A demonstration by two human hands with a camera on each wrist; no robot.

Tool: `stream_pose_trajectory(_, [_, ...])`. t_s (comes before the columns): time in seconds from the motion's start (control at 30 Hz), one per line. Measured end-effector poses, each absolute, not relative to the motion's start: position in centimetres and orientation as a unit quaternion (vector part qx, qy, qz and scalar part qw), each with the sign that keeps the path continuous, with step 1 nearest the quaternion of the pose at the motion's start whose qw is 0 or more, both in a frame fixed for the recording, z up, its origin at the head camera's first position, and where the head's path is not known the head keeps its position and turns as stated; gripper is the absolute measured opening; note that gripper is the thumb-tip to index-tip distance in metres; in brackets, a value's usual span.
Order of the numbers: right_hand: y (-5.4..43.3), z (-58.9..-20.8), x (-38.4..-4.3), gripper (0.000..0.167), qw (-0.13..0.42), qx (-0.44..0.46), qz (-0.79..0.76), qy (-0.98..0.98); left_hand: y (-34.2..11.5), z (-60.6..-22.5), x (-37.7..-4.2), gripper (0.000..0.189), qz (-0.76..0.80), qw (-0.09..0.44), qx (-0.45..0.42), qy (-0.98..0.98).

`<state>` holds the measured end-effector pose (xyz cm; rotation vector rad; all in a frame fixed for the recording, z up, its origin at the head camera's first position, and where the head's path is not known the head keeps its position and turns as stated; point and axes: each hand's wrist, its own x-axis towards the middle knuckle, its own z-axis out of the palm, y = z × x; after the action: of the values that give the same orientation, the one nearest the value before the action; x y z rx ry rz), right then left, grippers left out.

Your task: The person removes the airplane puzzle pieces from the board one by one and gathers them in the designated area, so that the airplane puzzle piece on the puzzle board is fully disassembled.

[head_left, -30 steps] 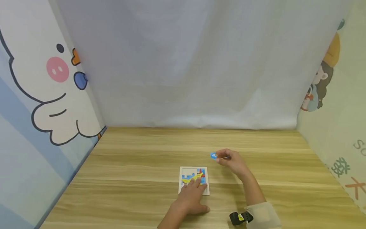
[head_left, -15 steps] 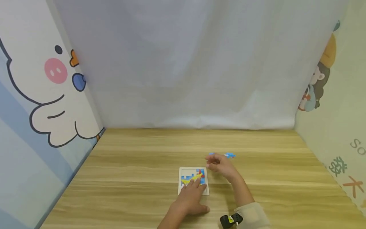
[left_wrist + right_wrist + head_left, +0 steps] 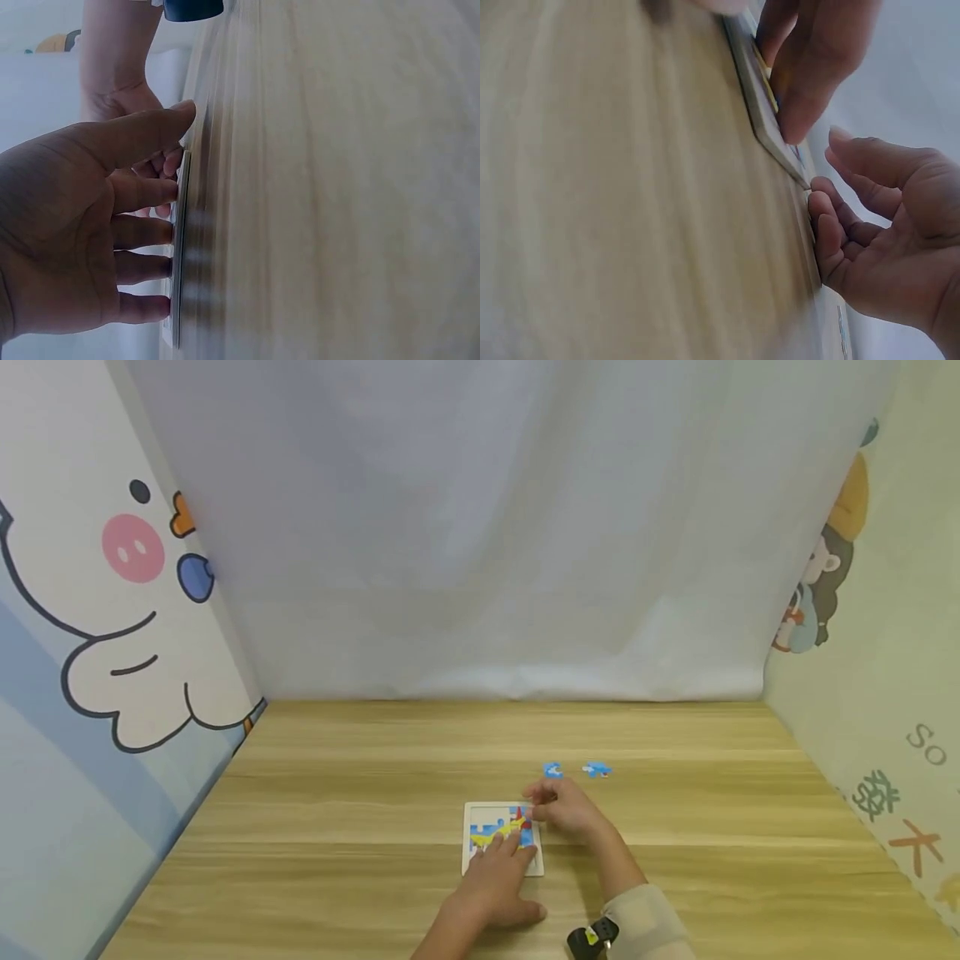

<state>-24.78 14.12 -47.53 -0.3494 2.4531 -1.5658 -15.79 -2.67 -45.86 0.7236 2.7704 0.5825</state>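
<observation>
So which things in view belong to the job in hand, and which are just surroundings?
Part of the job:
puzzle board, partly filled
one loose piece
another loose piece
left hand, on the board
right hand, by its far right corner

Just surroundings:
white curtain
wall cartoon
black wrist device

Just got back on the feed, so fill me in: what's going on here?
A person's left hand rests its fingers on a partly filled jigsaw tray on the wood-grain table. The right hand is by the tray's far right corner, with no piece visible in its fingers. The tray's far left part is unfilled, and two loose, mostly blue pieces lie on the table beyond the tray.
</observation>
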Motion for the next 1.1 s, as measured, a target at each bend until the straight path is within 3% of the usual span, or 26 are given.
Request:
stream_pose_trajectory(0.23, [13.7, -47.9, -24.8, 0.022, 0.080, -0.138, -0.480, 0.863, -2.7, -46.1, -15.8, 0.073, 0.202, 0.106, 0.252, 0.940])
stream_pose_trajectory(1.1, [12.9, -47.3, -24.7, 0.023, 0.090, -0.146, -0.431, 0.886, -3.0, -45.9, -15.8, 0.071, 0.203, 0.101, 0.251, 0.941])
